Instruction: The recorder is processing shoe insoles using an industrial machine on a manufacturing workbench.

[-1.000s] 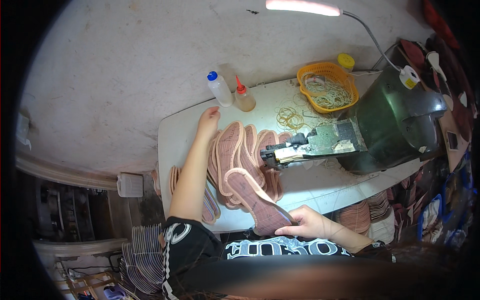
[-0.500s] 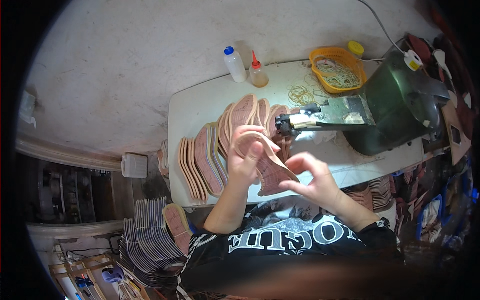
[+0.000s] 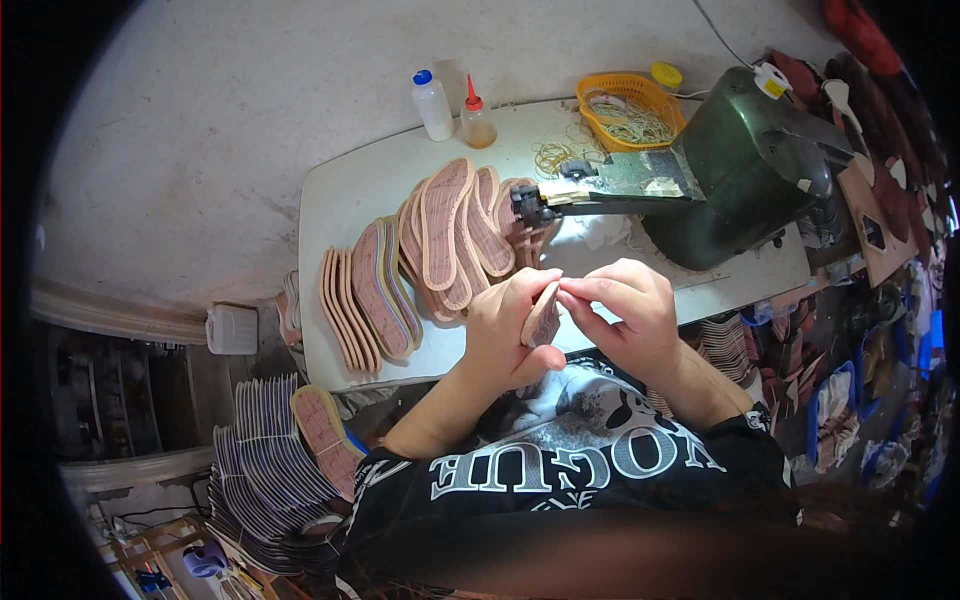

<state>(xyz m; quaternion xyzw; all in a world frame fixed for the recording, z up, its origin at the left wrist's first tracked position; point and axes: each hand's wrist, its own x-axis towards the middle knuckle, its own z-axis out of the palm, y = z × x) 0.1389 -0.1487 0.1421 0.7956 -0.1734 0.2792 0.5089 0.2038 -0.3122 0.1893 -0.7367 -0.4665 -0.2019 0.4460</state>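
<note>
My left hand (image 3: 505, 325) is wrapped round a pinkish insole (image 3: 543, 318) with a pale edge. The insole is tipped nearly edge-on in front of my chest, and much of it is hidden by the hand. At its upper edge, the fingertips of my right hand (image 3: 632, 312) are pinched together, meeting my left index finger. Whatever lies between those fingertips is too small to make out. Beyond my hands, similar insoles (image 3: 447, 225) lie in overlapping stacks on the white table (image 3: 375, 180).
A green sewing machine (image 3: 735, 165) reaches its arm over the table from the right. Behind stand a blue-capped bottle (image 3: 433, 108), a red-tipped bottle (image 3: 477, 125) and a yellow basket (image 3: 628, 95) of cords. Bundled insoles (image 3: 265, 460) are stacked at lower left.
Both hands have moved closer together, and the insole has turned from showing its face to nearly edge-on. My right fingertips have shifted from its lower corner to its upper edge. The view has shifted slightly.
</note>
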